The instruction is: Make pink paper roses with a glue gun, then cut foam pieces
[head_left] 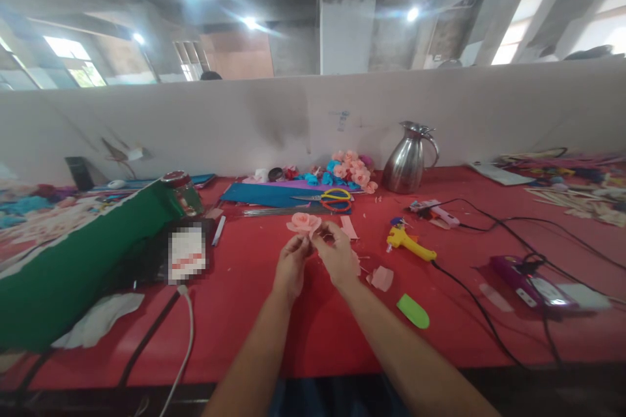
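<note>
A pink paper flower (304,223) is held up over the red table, its petals facing upward. My left hand (292,265) has its fingers closed around the underside of the flower. My right hand (337,253) pinches the flower's right edge, with thumb and fingers together. Pink paper pieces (382,278) lie beside my right hand, and another pink strip (349,228) is just behind it. Scissors with yellow and red handles (335,200) rest behind the flower on blue paper (264,195). The flower's base is hidden by my fingers.
On the right are a yellow glue gun (413,245), a green piece (413,311), a purple power box (533,283) and black cables. A metal jug (405,159) and finished flowers (355,168) stand at the back. A green partition (88,260) and glass jar (182,194) are left.
</note>
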`<state>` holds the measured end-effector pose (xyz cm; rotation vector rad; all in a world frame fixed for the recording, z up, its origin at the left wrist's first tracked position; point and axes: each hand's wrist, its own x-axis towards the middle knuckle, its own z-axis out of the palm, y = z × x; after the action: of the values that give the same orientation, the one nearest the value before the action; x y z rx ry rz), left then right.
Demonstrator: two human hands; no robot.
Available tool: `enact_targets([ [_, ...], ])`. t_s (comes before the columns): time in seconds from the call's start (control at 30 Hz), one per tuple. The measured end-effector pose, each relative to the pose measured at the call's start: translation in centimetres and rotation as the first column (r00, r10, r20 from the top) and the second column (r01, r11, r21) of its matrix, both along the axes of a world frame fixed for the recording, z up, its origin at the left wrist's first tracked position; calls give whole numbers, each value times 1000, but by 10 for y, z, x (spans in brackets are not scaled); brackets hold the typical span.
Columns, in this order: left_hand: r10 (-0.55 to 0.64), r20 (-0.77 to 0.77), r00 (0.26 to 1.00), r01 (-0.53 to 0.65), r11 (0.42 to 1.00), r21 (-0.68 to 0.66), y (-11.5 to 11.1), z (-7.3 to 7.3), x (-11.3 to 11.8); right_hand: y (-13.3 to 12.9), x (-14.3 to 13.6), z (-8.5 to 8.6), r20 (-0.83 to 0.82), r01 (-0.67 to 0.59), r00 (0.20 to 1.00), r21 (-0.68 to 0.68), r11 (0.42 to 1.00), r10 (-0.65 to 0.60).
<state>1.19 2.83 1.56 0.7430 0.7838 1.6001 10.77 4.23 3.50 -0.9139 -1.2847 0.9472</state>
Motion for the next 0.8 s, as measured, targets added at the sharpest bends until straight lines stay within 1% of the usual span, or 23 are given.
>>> enact_targets([
  [0.1,38,-28,999,-37,999,27,0,0,2,-4,-1,0,12,1,1000,29,1000,-2],
  [0.2,70,-95,993,-66,997,50,1,-4,1,-6,-3,-3,30,18,999,71,997,-20],
  [0.33,87,-173,981,-77,995,62,3,-10,-1,-5,-4,-8,88,32,995,86,996,-40],
  [0.4,93,-155,983,-84,994,68,3,-10,-1,-5,-4,-9,109,51,992,106,993,-63],
  [0.47,129,-108,986,-121,990,76,3,-8,-2,-6,-4,-8,119,67,989,142,988,-84],
  [0.53,182,-76,980,-176,981,78,3,-6,-3,-9,-4,-6,128,54,989,182,982,-78],
  [0.63,237,-92,967,-230,969,86,3,-6,-5,-15,-7,-9,148,16,987,241,970,-53],
  [0.73,305,-190,933,-281,949,144,3,-13,-7,-19,-13,-15,172,-3,984,276,961,-46],
  [0.77,347,-254,903,-310,935,175,3,-15,-9,-20,-14,-17,175,-3,983,278,961,-47],
  [0.8,398,-334,854,-343,915,213,3,-18,-10,-21,-15,-18,176,-2,983,276,961,-49],
])
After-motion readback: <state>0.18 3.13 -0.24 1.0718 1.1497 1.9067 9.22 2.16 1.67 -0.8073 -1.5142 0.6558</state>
